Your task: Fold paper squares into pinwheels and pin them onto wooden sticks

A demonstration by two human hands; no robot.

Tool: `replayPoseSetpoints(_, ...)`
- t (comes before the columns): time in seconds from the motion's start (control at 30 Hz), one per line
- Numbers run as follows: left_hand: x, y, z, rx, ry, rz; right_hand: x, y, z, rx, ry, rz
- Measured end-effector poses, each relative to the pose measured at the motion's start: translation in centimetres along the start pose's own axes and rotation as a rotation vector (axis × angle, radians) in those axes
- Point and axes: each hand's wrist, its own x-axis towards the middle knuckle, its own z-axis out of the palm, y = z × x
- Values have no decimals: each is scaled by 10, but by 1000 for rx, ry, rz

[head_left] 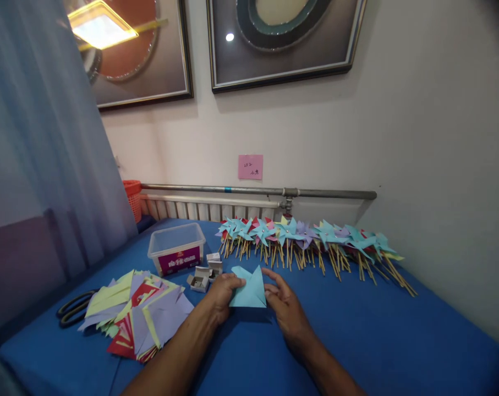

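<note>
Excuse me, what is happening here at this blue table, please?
A person works at the blue table with a folded light blue paper between both hands. The left hand grips its left edge, and the right hand touches its right edge. A pile of cut coloured papers and scissors lie to the left. A plastic box and small cardboard boxes stand behind. A row of paper pinwheels on sticks lies near the wall.

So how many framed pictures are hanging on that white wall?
2. One dark-framed picture with a reddish oval hangs upper left, by the pale curtain; the other, with a grey-green ring, hangs right of it. Both are cropped at the top; more may hang out of view.
</note>
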Motion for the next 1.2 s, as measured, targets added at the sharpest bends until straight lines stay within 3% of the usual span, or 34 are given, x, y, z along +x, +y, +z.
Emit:
replayPoseSetpoints(0.2, 3, 3, -7, -13, -4, 4, -3, -7, -2, -56, -97, -33)
replayPoseSetpoints(0.53, 2, -3, -2, 229, 41, 69, -6, -13, -5, -301, -88, -31)
replayPoseSetpoints(0.73, -1, -1, 1, 254, 32, 67, -5, -19, -8, -415, -61, -90)
replayPoseSetpoints(0.93, 0, -5, 3, 233, 33, 70, -5, -18, -5, -289, -66, -53)
replayPoseSetpoints(1.2, 3, -17, 4, 239, -20, 91, 2, 3, 0, -296, 50, -60)
